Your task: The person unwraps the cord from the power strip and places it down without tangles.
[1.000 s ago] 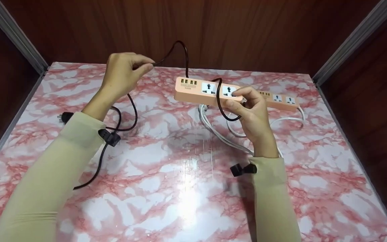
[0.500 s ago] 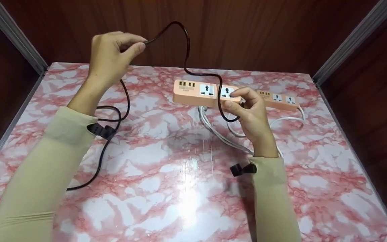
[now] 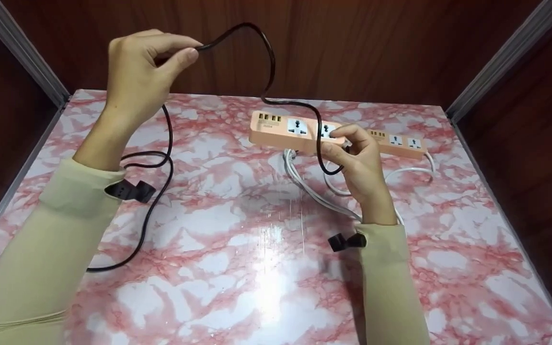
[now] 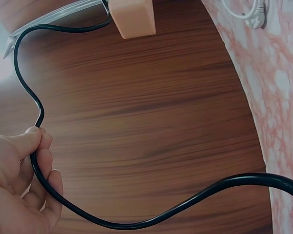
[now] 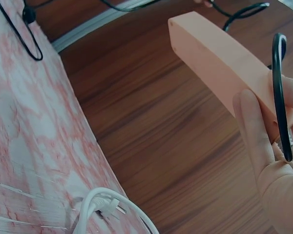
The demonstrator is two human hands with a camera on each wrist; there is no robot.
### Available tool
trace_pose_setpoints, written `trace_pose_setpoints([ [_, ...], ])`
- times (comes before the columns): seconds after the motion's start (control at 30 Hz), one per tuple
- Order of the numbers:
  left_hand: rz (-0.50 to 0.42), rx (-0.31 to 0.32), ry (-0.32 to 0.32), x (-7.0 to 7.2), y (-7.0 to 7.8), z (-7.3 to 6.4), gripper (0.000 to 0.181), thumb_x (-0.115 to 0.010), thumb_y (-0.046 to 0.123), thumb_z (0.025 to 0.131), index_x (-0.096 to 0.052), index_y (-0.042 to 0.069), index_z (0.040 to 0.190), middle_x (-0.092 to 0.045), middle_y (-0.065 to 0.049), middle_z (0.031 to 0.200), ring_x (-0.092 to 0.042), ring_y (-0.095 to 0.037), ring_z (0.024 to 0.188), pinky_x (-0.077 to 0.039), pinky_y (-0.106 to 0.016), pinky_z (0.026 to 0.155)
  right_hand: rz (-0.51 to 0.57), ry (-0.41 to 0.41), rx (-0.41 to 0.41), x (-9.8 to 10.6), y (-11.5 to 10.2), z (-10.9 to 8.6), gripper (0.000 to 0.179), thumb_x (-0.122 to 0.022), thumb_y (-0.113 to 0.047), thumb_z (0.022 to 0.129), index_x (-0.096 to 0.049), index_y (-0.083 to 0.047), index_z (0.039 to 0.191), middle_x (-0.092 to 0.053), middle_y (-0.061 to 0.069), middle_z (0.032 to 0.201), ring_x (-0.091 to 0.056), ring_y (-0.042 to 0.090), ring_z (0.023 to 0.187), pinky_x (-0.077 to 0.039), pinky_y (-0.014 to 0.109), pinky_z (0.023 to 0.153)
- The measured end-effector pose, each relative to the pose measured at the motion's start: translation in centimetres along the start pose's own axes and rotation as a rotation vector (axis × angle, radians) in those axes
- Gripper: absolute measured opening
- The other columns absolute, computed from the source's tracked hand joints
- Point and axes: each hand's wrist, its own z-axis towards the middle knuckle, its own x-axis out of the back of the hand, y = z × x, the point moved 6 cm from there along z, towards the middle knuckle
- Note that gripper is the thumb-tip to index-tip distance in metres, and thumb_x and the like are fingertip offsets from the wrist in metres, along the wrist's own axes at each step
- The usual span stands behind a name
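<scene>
My right hand (image 3: 364, 165) grips the right end of a peach power strip (image 3: 273, 136), thumb on the near side and fingers over the top, holding it above the table. The strip has USB ports and two white sockets facing up. A black cord (image 3: 272, 62) leaves its right end, loops across the sockets and rises to my left hand (image 3: 139, 72). Thumb and fingertips of that hand pinch the cord high at the left, as the left wrist view shows with the cord (image 4: 83, 214) running on below. The rest of the cord lies loosely curved on the table at left.
A second peach power strip (image 3: 403, 148) lies behind my right hand on the marbled table (image 3: 218, 230). Its white cord (image 3: 312, 191) curves beneath the held strip, with a white plug (image 5: 105, 204) beside it. Dark wood panels (image 3: 352, 48) wall the back and sides.
My left hand has moved up and to the left with the cord, stretching more of it into a raised arc. My right hand and the held power strip have barely moved.
</scene>
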Motion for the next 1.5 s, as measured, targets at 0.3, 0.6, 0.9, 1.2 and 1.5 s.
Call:
trace_pose_setpoints([
  [0.3, -0.014, -0.159, 0.059, 2.4, 1.2, -1.6, 0.018, -0.076, 0.029, 0.099, -0.087, 0.018, 0.108, -0.063, 0.029, 0.084, -0.048, -0.002, 0.068, -0.036, -0.018, 0.064, -0.020, 0.012, -0.010, -0.1, 0.2, 0.1, 0.025, -0.077, 0.016, 0.085, -0.073, -0.005, 0.097, -0.064, 0.013, 0.106, -0.073, 0.021, 0.085, -0.062, 0.031, 0.076],
  [0.6, 0.018, -0.184, 0.060, 3.9, 0.5, -2.9, 0.015, -0.079, 0.024, 0.097, -0.087, 0.016, 0.106, -0.066, 0.027, 0.086, -0.049, 0.000, 0.068, -0.034, -0.017, 0.063, -0.048, 0.021, -0.005, 0.0, 0.4, 0.2, 0.026, -0.076, 0.016, 0.086, -0.074, -0.007, 0.097, -0.063, 0.011, 0.108, -0.070, 0.019, 0.087, -0.062, 0.030, 0.077],
  [0.9, 0.049, -0.237, 0.000, 5.1, -0.2, -5.3, 0.012, -0.080, 0.011, 0.095, -0.087, 0.012, 0.105, -0.077, -0.006, 0.086, -0.051, 0.004, 0.071, -0.035, -0.016, 0.065, -0.035, 0.022, -0.017, 0.0, 0.7, 0.3, 0.025, -0.074, 0.017, 0.088, -0.073, -0.006, 0.098, -0.062, 0.012, 0.107, -0.071, 0.020, 0.086, -0.064, 0.033, 0.079],
  [1.2, 0.054, -0.281, -0.081, 6.3, -2.2, -7.4, 0.021, -0.083, -0.005, 0.087, -0.087, 0.010, 0.102, -0.079, -0.006, 0.088, -0.057, 0.010, 0.083, -0.039, -0.013, 0.072, -0.045, 0.032, -0.017, 0.0, 0.9, 0.4, 0.025, -0.075, 0.016, 0.088, -0.073, -0.006, 0.098, -0.060, 0.014, 0.108, -0.073, 0.022, 0.085, -0.065, 0.040, 0.083],
  [1.5, 0.055, -0.360, -0.151, 6.1, -3.8, -9.2, 0.030, -0.084, -0.019, 0.076, -0.086, 0.004, 0.096, -0.080, -0.008, 0.088, -0.055, 0.013, 0.081, -0.036, -0.011, 0.066, -0.093, 0.046, -0.018, -0.1, 1.4, 0.4, 0.023, -0.078, 0.014, 0.087, -0.072, -0.004, 0.099, -0.059, 0.018, 0.117, -0.073, 0.027, 0.092, -0.065, 0.038, 0.082],
])
